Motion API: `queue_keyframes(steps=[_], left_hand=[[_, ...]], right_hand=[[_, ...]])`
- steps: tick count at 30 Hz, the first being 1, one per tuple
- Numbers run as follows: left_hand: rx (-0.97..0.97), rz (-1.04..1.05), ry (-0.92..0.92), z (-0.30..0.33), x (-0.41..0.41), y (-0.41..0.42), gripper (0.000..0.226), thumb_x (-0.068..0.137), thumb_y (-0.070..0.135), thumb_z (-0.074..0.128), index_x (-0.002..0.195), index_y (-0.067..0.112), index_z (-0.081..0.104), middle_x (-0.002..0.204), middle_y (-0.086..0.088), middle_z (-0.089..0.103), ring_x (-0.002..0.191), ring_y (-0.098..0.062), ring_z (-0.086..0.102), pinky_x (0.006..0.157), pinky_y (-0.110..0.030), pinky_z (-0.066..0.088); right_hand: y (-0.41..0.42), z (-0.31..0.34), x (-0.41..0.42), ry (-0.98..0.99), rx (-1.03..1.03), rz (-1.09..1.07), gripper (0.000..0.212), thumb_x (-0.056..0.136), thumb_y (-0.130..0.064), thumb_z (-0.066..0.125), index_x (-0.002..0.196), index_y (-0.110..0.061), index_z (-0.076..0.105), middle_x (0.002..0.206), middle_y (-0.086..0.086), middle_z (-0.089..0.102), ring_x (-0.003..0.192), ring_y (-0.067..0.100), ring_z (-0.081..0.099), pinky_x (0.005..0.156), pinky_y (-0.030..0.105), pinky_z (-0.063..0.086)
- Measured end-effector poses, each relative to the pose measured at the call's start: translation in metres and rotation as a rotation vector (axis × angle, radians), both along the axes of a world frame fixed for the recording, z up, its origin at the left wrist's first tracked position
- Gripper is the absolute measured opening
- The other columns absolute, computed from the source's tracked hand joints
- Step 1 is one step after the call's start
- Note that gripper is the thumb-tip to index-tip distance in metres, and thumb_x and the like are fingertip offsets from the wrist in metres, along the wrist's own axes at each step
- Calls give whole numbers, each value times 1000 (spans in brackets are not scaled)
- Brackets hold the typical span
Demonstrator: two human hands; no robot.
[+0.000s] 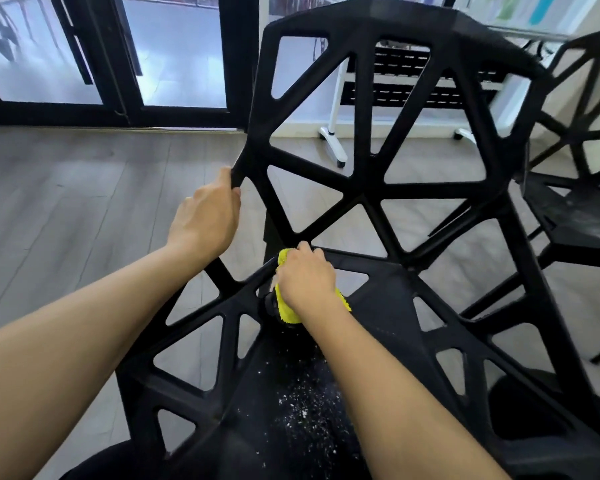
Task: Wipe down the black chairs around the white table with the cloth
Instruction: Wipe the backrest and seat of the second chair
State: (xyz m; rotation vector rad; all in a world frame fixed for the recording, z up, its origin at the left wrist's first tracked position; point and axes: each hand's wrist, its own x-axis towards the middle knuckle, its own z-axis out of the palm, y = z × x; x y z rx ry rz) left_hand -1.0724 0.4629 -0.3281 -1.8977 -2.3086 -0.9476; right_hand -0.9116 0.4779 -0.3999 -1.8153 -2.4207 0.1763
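**Cloth at the seat-back joint, debris waiting on the seat**

Head view: A black chair (388, 188) with an open lattice of triangular struts fills the frame. The left hand (205, 216), at about nine o'clock from the centre, has its fingers curled round the backrest's left edge strut, steadying the chair. The right hand (305, 275), near the centre, presses down on a yellow cloth (286, 308) bunched beneath the palm, with its fingers curled over the fabric; the cloth sits where the seat meets the base of the backrest. Toward six o'clock from the cloth, white specks (302, 407) lie scattered on the dark seat surface. A second black chair (579, 202) stands at three o'clock, beside the first.

The step in hand looks like wiping the rear of the seat on this chair. The next move likely calls for drawing the cloth toward six o'clock over the specks, while the left hand holds the frame firm. The white table is not in view.
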Motion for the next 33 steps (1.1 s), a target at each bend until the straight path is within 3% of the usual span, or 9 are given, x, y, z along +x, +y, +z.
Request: queue_keyframes(steps=[4,7,14,18,21,24,28,31,33], left_hand=[[-1,16,32,-1,-1,0,25,107,29,34,127,17,43,67,4,42,55,-20,37,53,-37,26],[18,32,95,-1,1,-1,24,107,28,35,125,14,43,67,3,43,53,-19,38,51,-35,24],[91,32,236,-7,2,1,28,104,22,41,127,5,44,101,-17,58,72,-35,50,59,-44,36],[168,18,508,-10,0,4,51,92,1,55,141,1,39,118,-23,49,92,-42,50,70,-47,39],[345,-145,665,-16,13,-3,46,84,-3,43,129,2,53,118,-23,54,97,-41,50,82,-48,36],[106,-349,751,-61,36,-26,31,91,20,38,109,8,60,106,-14,57,94,-36,52,86,-45,39],[-140,-290,762,-106,44,-44,41,97,27,46,130,4,55,100,-12,60,77,-32,57,74,-41,37],[-148,-273,785,-107,44,-41,45,93,20,51,134,3,53,102,-13,62,73,-32,57,70,-40,33],[-164,-270,776,-107,44,-41,46,91,18,52,135,2,53,106,-14,63,74,-32,58,71,-39,34]], right_hand=[[17,9,14,-105,29,-74,23,93,-12,48,114,-15,58,117,3,55,115,28,52,87,38,45],[16,4,30,-128,45,-116,22,94,-11,48,113,-14,60,115,3,57,114,28,53,78,38,42],[23,-1,121,-208,40,-380,29,96,-18,47,121,-13,61,120,6,57,116,31,51,87,43,46],[28,-2,134,-202,4,-428,30,96,-15,45,123,-12,58,122,5,53,116,29,49,83,40,43],[33,-2,129,-147,1,-431,31,97,-16,46,125,-8,56,126,9,52,117,32,51,79,39,41],[39,-2,141,11,3,-412,28,94,-18,48,115,-3,58,120,15,58,110,37,56,86,40,46],[18,-13,158,-35,161,-364,36,91,-40,47,115,-19,63,107,6,68,101,31,53,87,41,37],[1,-28,165,-27,205,-292,45,90,-55,47,123,-27,59,121,0,66,114,28,48,100,41,31],[0,-38,167,-17,236,-246,51,93,-51,48,135,-22,53,138,2,58,134,29,40,115,42,21]])
